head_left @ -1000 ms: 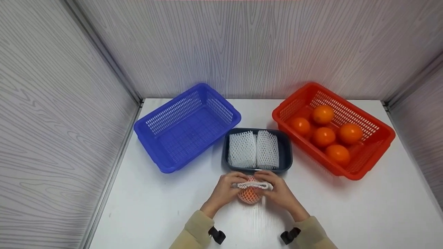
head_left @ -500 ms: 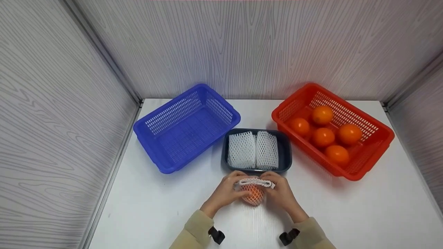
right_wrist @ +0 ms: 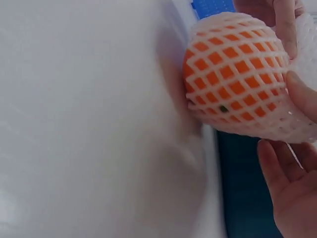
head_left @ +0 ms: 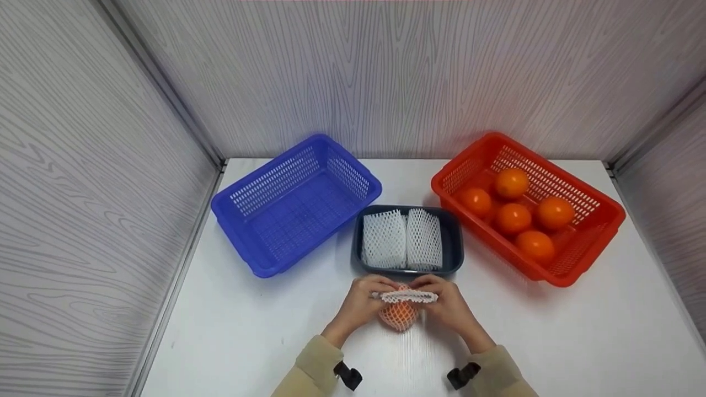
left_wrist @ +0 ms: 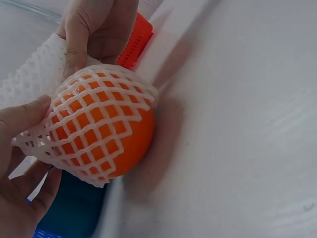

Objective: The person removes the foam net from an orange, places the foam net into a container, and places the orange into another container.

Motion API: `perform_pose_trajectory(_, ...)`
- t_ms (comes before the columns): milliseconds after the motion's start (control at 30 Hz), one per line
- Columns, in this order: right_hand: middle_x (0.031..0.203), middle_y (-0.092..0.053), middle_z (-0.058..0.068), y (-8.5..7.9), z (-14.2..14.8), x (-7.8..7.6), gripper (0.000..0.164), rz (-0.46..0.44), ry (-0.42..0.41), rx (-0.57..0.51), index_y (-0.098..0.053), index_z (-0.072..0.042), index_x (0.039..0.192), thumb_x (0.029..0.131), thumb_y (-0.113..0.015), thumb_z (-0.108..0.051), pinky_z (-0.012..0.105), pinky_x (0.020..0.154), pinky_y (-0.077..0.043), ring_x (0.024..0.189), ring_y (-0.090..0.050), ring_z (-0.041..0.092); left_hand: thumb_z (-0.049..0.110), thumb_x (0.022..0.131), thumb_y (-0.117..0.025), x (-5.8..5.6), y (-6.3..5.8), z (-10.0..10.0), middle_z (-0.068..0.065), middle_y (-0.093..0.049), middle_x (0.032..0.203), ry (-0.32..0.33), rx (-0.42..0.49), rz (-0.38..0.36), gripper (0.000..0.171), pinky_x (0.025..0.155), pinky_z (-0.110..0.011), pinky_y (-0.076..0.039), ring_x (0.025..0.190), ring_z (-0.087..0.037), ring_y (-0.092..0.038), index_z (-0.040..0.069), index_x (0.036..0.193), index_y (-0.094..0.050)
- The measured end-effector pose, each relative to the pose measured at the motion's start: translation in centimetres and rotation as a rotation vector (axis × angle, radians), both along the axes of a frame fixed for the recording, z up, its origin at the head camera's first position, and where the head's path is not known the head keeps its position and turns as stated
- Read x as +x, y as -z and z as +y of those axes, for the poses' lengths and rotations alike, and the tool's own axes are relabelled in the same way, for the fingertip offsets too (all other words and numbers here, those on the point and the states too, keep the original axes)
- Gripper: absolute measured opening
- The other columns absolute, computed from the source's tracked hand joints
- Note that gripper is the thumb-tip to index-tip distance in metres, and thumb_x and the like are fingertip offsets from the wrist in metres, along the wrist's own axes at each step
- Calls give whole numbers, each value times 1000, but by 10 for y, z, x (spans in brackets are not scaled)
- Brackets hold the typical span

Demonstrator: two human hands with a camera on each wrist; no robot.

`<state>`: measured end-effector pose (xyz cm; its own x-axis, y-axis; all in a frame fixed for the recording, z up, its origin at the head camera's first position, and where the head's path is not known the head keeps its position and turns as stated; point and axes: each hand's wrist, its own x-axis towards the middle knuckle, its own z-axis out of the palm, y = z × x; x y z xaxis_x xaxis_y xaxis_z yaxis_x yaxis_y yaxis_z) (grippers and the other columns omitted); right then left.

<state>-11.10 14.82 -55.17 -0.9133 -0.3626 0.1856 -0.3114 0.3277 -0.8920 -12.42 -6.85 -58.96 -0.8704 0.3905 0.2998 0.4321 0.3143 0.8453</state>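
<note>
An orange point(left_wrist: 141, 148) sits inside a white foam net sleeve point(left_wrist: 91, 116), with one end of the fruit bare in the left wrist view. My left hand point(head_left: 359, 302) pinches the left side of the sleeve's open end, thumb against the mesh. On the other side my right hand point(head_left: 449, 304) pinches the same end, so the sleeve's rim is stretched flat between both hands. A small green spot shows through the mesh in the right wrist view. The fingers behind the sleeve are partly hidden.
Just beyond the hands stands a dark blue tray point(head_left: 453, 242) with folded white foam nets point(head_left: 384, 240). A blue basket point(head_left: 298, 215) is at the left. The red basket point(head_left: 598, 237) at the right holds several oranges point(head_left: 513, 219).
The netted orange shifted slightly right, then back left. My left thumb has moved from the fruit up to the sleeve's rim, which is now pulled wider and straighter.
</note>
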Motion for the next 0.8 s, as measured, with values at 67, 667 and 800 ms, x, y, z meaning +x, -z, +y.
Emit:
perform_pose_trajectory(67,99,-68,18,0,-2,0,13,34,24,-13,-75,4,89,77,-76,10,27,84,-51,94,-64,32,-8,77,-75,-1,0,0,-4,-72,98,-18,-2,26,19,87,-31,-51,96,-18,-65,1,93,-78)
perform_pose_trajectory(667,112,-65,19,11,-3,2,33,-27,-13,-107,-70,5,110,79,-79,1,30,90,-47,106,-59,33,-19,71,-67,3,-2,-2,-4,-73,92,-87,44,52,32,79,-30,-55,88,-16,-68,4,90,-78)
perform_pose_trajectory(800,111,-66,19,10,-3,2,25,-51,2,-71,-74,3,104,80,-78,2,34,90,-49,106,-60,34,-19,72,-66,2,-2,-2,-4,-73,92,-85,70,22,32,79,-29,-54,87,-15,-68,4,91,-78)
